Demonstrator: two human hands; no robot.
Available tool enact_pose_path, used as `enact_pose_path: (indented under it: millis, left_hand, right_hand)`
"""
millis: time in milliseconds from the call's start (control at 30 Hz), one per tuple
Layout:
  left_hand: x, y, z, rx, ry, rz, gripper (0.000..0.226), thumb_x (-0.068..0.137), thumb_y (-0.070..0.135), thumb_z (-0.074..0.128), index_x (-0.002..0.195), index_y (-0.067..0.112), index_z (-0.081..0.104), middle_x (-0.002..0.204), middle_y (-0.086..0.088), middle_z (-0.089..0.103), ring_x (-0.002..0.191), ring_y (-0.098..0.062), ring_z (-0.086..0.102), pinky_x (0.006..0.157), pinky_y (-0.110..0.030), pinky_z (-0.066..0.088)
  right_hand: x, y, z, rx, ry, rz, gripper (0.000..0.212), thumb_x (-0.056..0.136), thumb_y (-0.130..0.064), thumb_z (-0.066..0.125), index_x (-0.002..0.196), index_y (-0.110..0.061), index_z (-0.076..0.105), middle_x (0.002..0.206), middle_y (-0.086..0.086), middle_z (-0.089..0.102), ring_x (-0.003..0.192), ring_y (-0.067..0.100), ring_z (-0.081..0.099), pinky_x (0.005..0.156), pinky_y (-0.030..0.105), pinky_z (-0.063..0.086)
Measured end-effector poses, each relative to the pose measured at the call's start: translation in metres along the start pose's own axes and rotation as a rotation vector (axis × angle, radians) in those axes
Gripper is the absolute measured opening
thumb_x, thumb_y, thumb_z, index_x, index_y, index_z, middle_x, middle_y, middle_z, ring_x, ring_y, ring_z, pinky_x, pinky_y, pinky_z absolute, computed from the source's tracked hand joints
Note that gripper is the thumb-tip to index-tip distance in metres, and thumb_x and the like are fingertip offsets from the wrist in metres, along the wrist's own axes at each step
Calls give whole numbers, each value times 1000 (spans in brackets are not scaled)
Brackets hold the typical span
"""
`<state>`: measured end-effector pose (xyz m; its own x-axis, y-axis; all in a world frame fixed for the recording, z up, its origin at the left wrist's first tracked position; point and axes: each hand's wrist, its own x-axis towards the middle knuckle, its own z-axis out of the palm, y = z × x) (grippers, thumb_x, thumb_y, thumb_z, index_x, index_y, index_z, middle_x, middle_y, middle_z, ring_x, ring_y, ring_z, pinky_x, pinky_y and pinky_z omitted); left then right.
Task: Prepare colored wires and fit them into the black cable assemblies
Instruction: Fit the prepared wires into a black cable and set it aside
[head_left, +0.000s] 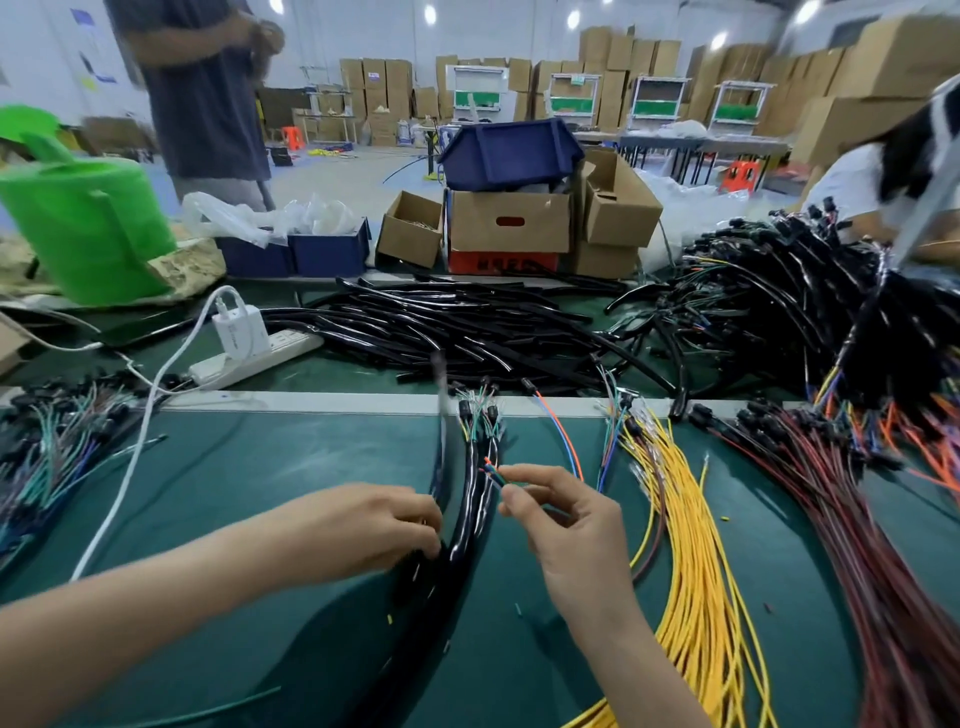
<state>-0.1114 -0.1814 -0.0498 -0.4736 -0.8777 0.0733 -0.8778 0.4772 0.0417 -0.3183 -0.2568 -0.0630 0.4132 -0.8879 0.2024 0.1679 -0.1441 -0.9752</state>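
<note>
On the green mat, my left hand (387, 530) grips a bundle of black cable assemblies (470, 499) that runs from the near edge up to its connector ends. My right hand (563, 525) pinches a few thin colored wires (493, 474), orange, blue and green, with their tips close beside the black bundle. One thin black tube (440, 400) rises blurred above my left hand. A sheaf of yellow wires (691, 525) lies to the right of my right hand. Red and dark wires (852, 519) lie further right.
A pile of black tubes (457, 327) covers the middle of the table behind a grey strip. A white power strip (254, 356) with a charger sits at left. Green-blue wires (57, 447) lie far left. Cardboard boxes (509, 228) stand behind. A person (208, 88) stands beyond the table.
</note>
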Motion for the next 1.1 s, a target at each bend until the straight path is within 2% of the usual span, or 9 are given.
enact_pose_path:
  millis: [167, 267, 333, 400, 500, 667, 800, 900, 1100]
  left_hand:
    - [10, -4, -24, 52, 198, -48, 19, 88, 15, 46, 99, 10, 60, 99, -1, 66, 102, -21, 61, 103, -35, 41]
    - [11, -2, -30, -177, 379, -300, 13, 92, 30, 30, 99, 26, 40, 75, 5, 57, 65, -16, 53, 69, -41, 47]
    - [13, 1, -26, -176, 443, -363, 16, 93, 35, 32, 104, 26, 40, 69, 10, 50, 59, -15, 45, 59, -39, 41]
    - [13, 6, -20, -156, 419, -374, 30, 92, 43, 37, 111, 20, 46, 76, 8, 57, 64, -17, 51, 62, -38, 44]
    - [10, 12, -9, -214, 387, -374, 27, 94, 38, 46, 115, 21, 50, 87, 8, 65, 75, -19, 58, 68, -38, 48]
    - [13, 14, 5, -307, 251, -425, 22, 100, 30, 38, 115, 20, 49, 66, 14, 51, 63, -10, 46, 65, -30, 39]
    - [23, 20, 7, -386, 237, -446, 27, 99, 27, 32, 104, 17, 57, 71, 11, 56, 65, -14, 51, 71, -35, 45]
    - [27, 23, 7, -482, 316, -402, 26, 94, 33, 32, 106, 28, 54, 59, 9, 48, 56, -15, 44, 61, -32, 42]
    - [20, 12, 13, -449, 294, -433, 36, 99, 26, 43, 119, 56, 41, 48, 4, 30, 45, -10, 27, 48, -20, 27]
  right_hand:
    - [-2, -4, 1, -46, 22, -37, 28, 85, -6, 66, 89, -33, 75, 57, -7, 63, 45, 0, 40, 46, 9, 30]
    - [-1, -5, 1, -19, 13, -30, 29, 85, -3, 66, 87, -31, 74, 61, -5, 70, 56, 0, 57, 58, 7, 41]
    - [-1, -5, 2, -2, -5, -22, 28, 85, -1, 65, 88, -27, 74, 66, -1, 73, 64, 3, 65, 67, 7, 45]
    - [-1, -7, 2, 35, -41, -16, 27, 86, 3, 63, 89, -21, 74, 72, 3, 74, 67, 3, 68, 69, 6, 45]
    - [-1, -11, 1, 102, -116, 5, 23, 87, 8, 59, 93, -10, 73, 81, 9, 75, 46, -4, 58, 53, 3, 41]
    - [-2, -12, 2, 110, -200, 18, 23, 87, 9, 57, 93, -8, 71, 75, 11, 74, 39, -4, 52, 46, 3, 38]
    - [-1, -11, 2, 102, -186, 14, 23, 88, 8, 56, 93, -8, 70, 69, 8, 72, 41, -1, 50, 45, 6, 36]
    - [0, -10, 1, 97, -165, 20, 22, 88, 7, 56, 92, -10, 70, 70, 7, 73, 44, 5, 41, 44, 12, 33]
    - [-1, -13, 2, 40, -189, 19, 18, 85, 10, 60, 89, -3, 71, 73, 6, 74, 50, -1, 58, 53, 6, 41]
